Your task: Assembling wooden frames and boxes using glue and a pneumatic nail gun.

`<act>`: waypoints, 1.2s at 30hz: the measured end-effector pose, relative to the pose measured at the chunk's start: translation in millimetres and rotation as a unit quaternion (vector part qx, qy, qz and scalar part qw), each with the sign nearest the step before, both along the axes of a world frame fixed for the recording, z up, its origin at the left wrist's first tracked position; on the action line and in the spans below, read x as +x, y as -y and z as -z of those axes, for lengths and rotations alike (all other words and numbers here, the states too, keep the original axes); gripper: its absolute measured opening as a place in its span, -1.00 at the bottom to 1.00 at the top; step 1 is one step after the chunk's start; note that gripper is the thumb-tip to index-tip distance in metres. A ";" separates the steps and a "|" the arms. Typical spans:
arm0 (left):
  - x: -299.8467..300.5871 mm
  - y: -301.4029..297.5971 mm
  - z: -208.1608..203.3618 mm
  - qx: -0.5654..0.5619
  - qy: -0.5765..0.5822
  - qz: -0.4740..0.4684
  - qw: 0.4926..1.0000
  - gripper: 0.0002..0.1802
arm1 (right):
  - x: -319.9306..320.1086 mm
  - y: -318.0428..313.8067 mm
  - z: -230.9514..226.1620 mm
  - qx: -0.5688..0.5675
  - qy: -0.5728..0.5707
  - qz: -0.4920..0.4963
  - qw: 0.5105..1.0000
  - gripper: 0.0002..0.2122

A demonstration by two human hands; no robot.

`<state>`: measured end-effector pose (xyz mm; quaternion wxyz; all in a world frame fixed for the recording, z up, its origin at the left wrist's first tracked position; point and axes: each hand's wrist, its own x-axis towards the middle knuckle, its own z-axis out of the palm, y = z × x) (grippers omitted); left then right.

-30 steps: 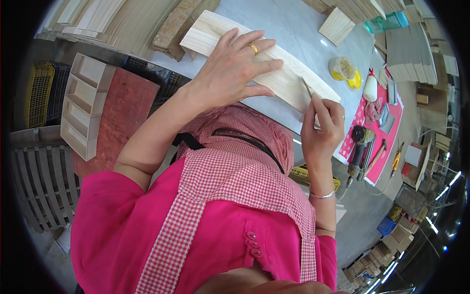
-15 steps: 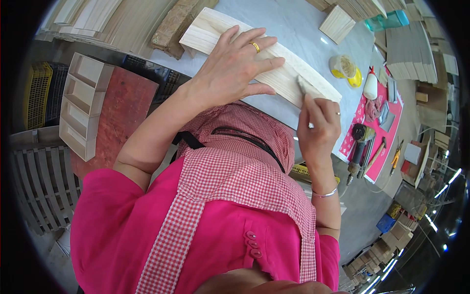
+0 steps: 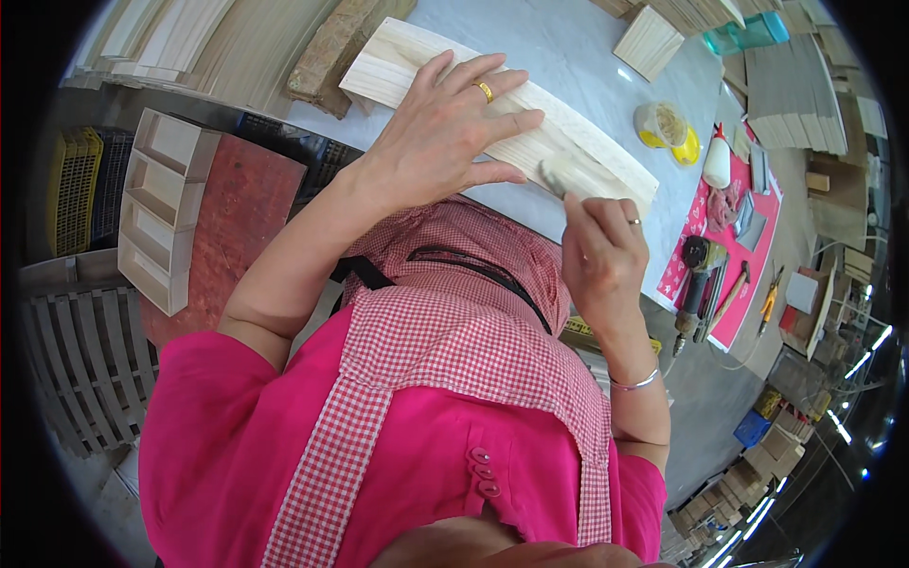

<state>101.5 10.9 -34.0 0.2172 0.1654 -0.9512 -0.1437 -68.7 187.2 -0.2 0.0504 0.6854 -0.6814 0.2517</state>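
— On the grey worktop (image 3: 578,57), where does your board sit?

— Your pale wooden board (image 3: 417,71) lies flat and slanted across the near edge; your left hand (image 3: 445,142) presses down on its middle, fingers spread wide and flat, gripping nothing, only pinning it.

— And your right hand?

— Your right hand (image 3: 601,260) is closed around a small pale sanding block (image 3: 561,172); the block touches the board's face near its right end, just beside your left fingertips.

— How far along do you judge the work?

— You look to be partway; the block is at the right end, and I cannot tell from the grain which stretches are already smoothed; the part under your left palm and the far left end seem yet to be reached.

— What else lies about you?

— A yellow-lidded tub (image 3: 666,128) and a white glue bottle (image 3: 717,163) stand beyond the board; tools rest on a pink mat (image 3: 757,218) to your right; a small wooden shelf unit (image 3: 161,222) leans by a red panel (image 3: 232,232) on your left.
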 end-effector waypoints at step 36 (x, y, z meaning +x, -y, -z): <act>-13.0 11.4 -54.5 0.019 0.175 0.036 0.984 -0.21 | -285.2 23.6 110.2 0.051 0.067 0.324 0.942 -0.71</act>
